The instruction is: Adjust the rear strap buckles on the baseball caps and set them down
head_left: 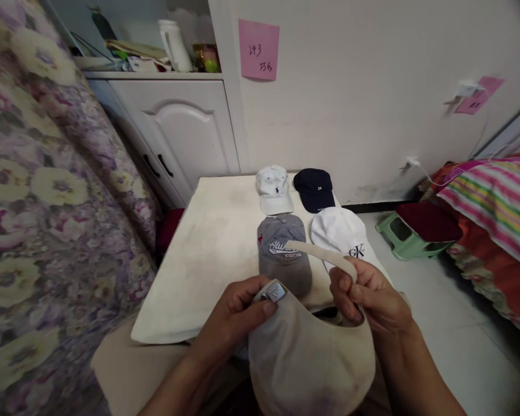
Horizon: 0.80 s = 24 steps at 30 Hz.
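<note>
A beige baseball cap (314, 352) is held in front of me at the table's near edge, its back opening facing away. My left hand (245, 306) pinches the cap's rim beside a silver metal buckle (274, 292). The loose adjusting strap (323, 254) is gripped in my right hand (368, 292), its free end sticking out to the left, out of the buckle. Just beyond lie a grey cap (283, 263) with white lettering and a white cap (338, 231) marked with dark letters. Farther back are a small white cap (274, 188) and a navy cap (315, 188).
The caps rest on a cream-covered table (199, 248) against the wall. A floral curtain (47, 202) hangs at left, beside a white cabinet (177, 127). On the right are a green stool (398, 237) with a dark red top and a bed with a striped cover (498, 202).
</note>
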{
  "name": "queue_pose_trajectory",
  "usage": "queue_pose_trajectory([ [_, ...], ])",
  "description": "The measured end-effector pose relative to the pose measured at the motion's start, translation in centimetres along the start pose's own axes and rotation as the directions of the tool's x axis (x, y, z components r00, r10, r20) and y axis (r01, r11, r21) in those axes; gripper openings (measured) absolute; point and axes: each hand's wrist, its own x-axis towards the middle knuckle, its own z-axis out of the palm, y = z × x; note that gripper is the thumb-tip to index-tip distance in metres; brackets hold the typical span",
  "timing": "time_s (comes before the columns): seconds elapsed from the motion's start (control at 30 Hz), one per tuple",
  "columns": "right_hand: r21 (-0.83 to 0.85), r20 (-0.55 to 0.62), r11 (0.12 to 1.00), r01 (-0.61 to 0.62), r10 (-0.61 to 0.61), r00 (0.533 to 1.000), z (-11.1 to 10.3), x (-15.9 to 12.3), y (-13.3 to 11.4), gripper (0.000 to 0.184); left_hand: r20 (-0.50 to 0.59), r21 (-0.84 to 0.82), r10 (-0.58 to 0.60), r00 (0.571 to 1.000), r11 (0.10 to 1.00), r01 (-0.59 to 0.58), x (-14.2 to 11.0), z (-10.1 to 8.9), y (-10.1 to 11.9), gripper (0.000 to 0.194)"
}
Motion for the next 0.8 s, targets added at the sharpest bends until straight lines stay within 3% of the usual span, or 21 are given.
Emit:
queue_pose_trajectory([
  [0.17, -0.018, -0.052, 0.997, 0.069, -0.069, 0.996, 1.3, 1.8, -1.9, 0.011, 0.015, -0.055, 0.064, 0.998, 0.996, -0.063, 1.1, 0.3, 1.9, 0.014],
  [0.33, -0.061, -0.046, 0.981, 0.183, -0.186, 0.982, 2.2, 2.8, -2.8, 0.011, 0.04, 0.036, 0.216, 0.976, 0.975, -0.218, 1.4, 0.0, 4.0, 0.015],
  [0.43, -0.095, -0.002, 0.987, 0.132, -0.133, 0.991, 1.9, 2.9, -2.1, 0.015, 0.031, 0.043, 0.157, 0.987, 0.986, -0.158, 1.5, -0.2, 3.3, 0.013],
  [0.53, -0.116, -0.037, 0.99, 0.075, -0.08, 0.996, 1.4, 2.8, -1.3, 0.017, -0.042, 0.027, 0.051, 0.998, 0.998, -0.05, 1.4, -0.4, 1.9, 0.013],
  [0.7, -0.129, -0.085, 0.985, 0.117, -0.129, 0.988, 1.6, 3.3, -1.5, 0.017, -0.096, 0.069, 0.118, 0.988, 0.991, -0.112, 1.5, -0.9, 1.9, 0.013],
  [0.8, -0.154, -0.091, 0.984, 0.093, -0.108, 0.99, 1.8, 3.8, -1.9, 0.019, -0.102, 0.056, 0.08, 0.992, 0.996, -0.074, 1.9, -0.9, 2.1, 0.014],
])
